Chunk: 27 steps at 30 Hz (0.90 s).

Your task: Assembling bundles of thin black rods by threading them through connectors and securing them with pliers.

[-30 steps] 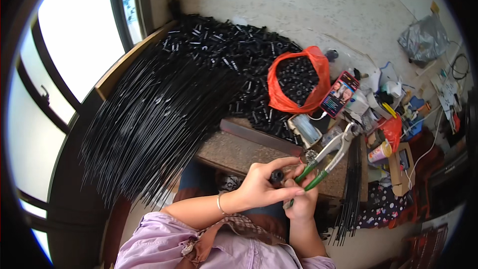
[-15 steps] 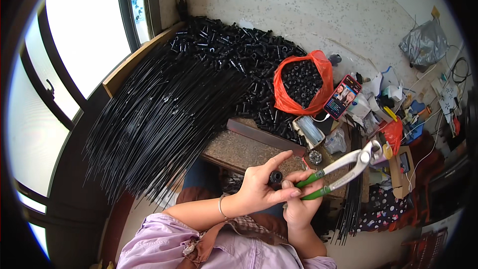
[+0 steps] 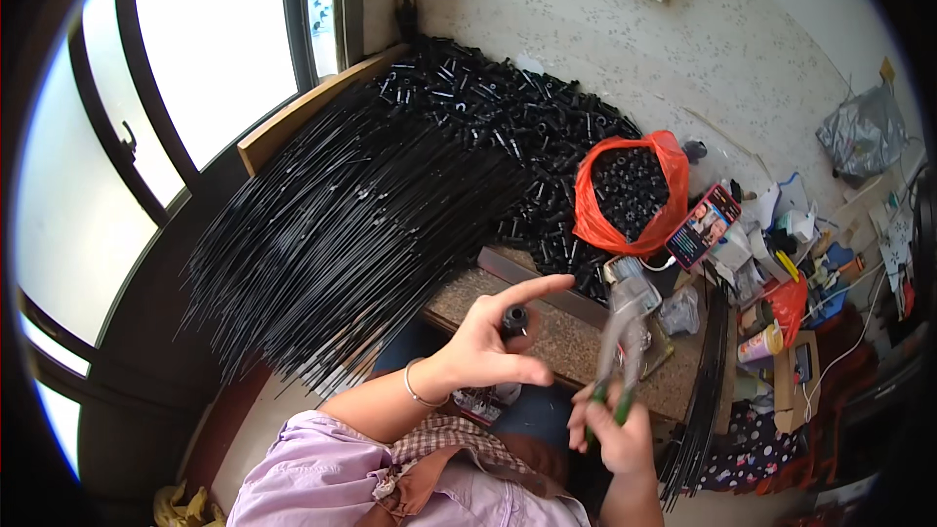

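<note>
My left hand (image 3: 478, 344) holds a short black tubular piece (image 3: 514, 315) in its curled fingers, with the hollow end showing. The index finger and thumb of that hand are stretched out and apart. Over on the right, my right hand (image 3: 628, 437) grips end-cutting pincers (image 3: 622, 342) by their green handles. Their silvery head points up and away from me, blurred by motion. The two hands are apart, above the near edge of the speckled bench (image 3: 468, 295).
Long thin black rods (image 3: 332, 224) cover the bench's left side. Behind them lies a heap of black tubular pieces (image 3: 488, 98). A red plastic bag (image 3: 597, 215) holds small black parts. A phone (image 3: 705, 224) leans beside the clutter at right, above another bundle of black rods (image 3: 695, 429).
My hands have separated. My right hand has swung the pincers from pointing right to pointing up, off my left hand. My left hand has shifted slightly, still holding the black piece. The view has turned.
</note>
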{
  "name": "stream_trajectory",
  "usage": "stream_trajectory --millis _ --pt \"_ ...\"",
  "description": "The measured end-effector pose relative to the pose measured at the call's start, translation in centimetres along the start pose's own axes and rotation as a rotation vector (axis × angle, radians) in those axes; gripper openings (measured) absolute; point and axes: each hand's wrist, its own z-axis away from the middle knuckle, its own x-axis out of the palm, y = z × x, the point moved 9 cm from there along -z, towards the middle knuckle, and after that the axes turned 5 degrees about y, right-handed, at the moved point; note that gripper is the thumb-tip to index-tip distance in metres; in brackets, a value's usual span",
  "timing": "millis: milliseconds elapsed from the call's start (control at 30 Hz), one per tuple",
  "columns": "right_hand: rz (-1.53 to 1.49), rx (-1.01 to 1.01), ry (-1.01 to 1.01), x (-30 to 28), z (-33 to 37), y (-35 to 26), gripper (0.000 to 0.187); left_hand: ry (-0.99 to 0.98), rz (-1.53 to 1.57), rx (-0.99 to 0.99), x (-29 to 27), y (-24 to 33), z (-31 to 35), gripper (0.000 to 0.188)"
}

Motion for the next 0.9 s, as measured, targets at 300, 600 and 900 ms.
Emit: stream_trajectory --millis 300,600,900 --pt "0.078 0.175 -0.34 4.2 0.7 2.9 0.035 0.136 -0.251 0.056 -2.0 0.9 -0.3 0.037" --pt "0.416 0.174 -0.297 1.9 0.9 3.0 0.038 0.26 -0.344 0.119 -2.3 0.1 0.4 0.022" --pt "0.489 -0.179 -0.096 3.7 -0.2 1.1 0.031 0.27 -0.304 0.107 -2.6 1.9 0.4 0.029"
